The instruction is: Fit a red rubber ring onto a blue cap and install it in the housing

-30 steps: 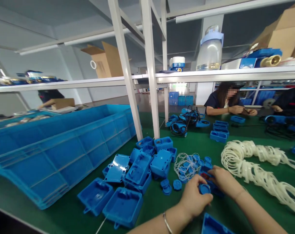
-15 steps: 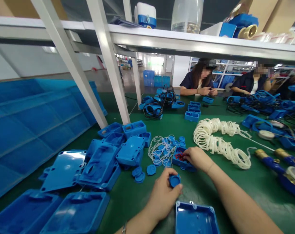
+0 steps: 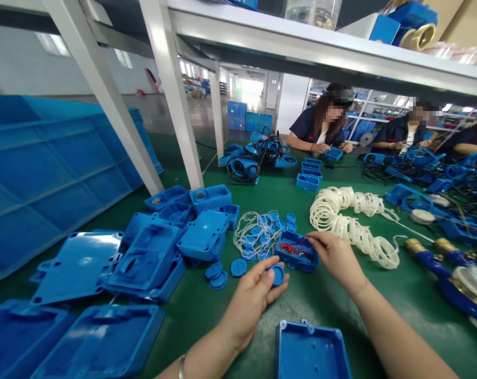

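Round blue plastic cap (image 3: 277, 275) sits in the left grip (image 3: 252, 290), held between thumb and fingers with its rimmed face turned up, presumably to keep that face uncovered. The right grip (image 3: 336, 259) is pinched together on what looks like one of the thin red rings (image 3: 288, 248) in a small rectangular blue plastic box (image 3: 291, 260), which probably keeps them gathered within reach. Nearer the wearer, an open square blue plastic case (image 3: 313, 350) rests on the green table (image 3: 254, 329), perhaps set apart to leave working room

room: tabletop (image 3: 307, 297) between tray (image 3: 313, 355) and wire box (image 3: 306, 265) | left: boxes (image 3: 151, 252) | right: rings (image 3: 362, 241)
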Tool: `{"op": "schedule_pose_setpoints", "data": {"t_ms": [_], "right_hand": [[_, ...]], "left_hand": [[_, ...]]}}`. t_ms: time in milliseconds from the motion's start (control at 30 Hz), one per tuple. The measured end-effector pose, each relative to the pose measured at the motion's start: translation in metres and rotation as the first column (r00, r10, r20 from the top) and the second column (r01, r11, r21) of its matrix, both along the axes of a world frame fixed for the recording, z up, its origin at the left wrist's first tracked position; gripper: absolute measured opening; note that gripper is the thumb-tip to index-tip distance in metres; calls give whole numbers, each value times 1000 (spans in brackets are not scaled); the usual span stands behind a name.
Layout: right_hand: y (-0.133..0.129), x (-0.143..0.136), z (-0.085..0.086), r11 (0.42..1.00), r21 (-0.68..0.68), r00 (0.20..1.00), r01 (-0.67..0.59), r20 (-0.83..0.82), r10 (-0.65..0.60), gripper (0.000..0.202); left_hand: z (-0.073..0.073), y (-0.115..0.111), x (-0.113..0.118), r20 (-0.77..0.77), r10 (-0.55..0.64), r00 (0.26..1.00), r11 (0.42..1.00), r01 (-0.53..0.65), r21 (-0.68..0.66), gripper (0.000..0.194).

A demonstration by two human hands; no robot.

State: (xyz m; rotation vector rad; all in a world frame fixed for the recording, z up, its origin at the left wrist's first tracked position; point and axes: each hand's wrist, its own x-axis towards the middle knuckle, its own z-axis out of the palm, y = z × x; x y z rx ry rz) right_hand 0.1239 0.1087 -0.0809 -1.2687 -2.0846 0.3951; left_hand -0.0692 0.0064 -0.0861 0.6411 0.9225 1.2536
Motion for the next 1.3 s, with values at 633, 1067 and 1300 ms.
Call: {"op": "schedule_pose_setpoints", "data": {"t_ms": [633, 1067, 1300], "right_hand": [[-77, -27, 9, 965, -110, 953, -238, -218, 210, 20], [-75, -17, 15, 909, -375, 969, -180, -229, 97, 7], [-75, -9, 21, 756, -566, 917, -330, -382, 114, 15]], "left_hand": [[-8, -9, 1, -155, -211, 965, 973, 222, 58, 39], [10, -9, 2, 34, -210, 977, 978, 210, -3, 28], [19, -13, 7, 189, -103, 976, 993, 113, -42, 16]]}}
